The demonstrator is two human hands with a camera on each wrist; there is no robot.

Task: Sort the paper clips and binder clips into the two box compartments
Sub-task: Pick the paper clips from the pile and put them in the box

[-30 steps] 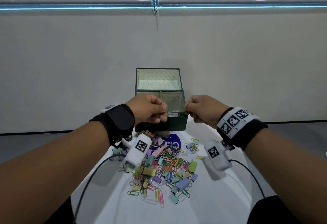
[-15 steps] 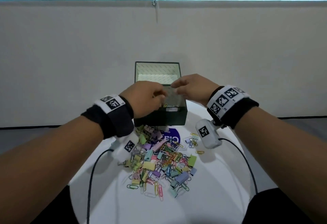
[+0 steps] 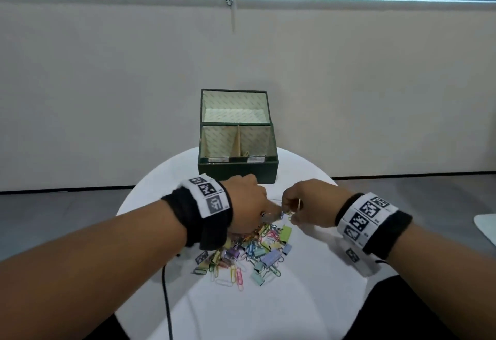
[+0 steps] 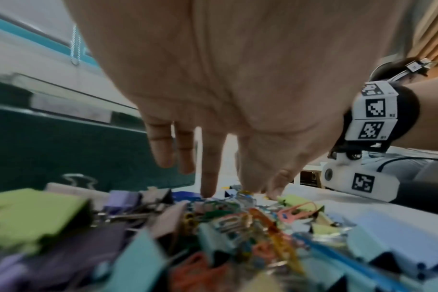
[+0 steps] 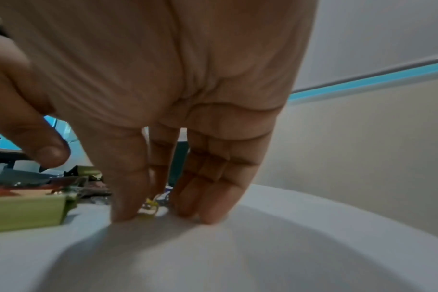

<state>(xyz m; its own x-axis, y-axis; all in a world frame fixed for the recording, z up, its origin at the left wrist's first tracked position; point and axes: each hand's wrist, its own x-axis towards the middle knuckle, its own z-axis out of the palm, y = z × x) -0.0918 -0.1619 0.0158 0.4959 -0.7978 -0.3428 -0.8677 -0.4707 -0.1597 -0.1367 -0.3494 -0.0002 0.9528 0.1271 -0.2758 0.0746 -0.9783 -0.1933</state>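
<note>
The dark green box (image 3: 237,171) stands open at the table's far side, its lid upright behind two paper-lined compartments. One small clip (image 3: 246,153) lies in the right compartment. A heap of pastel binder clips and paper clips (image 3: 252,248) (image 4: 213,227) lies in front of it. My left hand (image 3: 249,205) (image 4: 238,185) reaches down with straight fingers, whose tips touch the far edge of the heap. My right hand (image 3: 303,205) (image 5: 163,213) presses straight fingers onto the table around a yellow paper clip (image 5: 149,210), thumb held apart.
The round white table (image 3: 308,312) has bare surface to the right and near side of the heap. A black cable (image 3: 165,299) runs from my left wrist off the near edge. A grey wall stands close behind the box.
Both hands have come back from over the box and dropped to the far edge of the heap. The box's inside now shows, with one clip in the right compartment.
</note>
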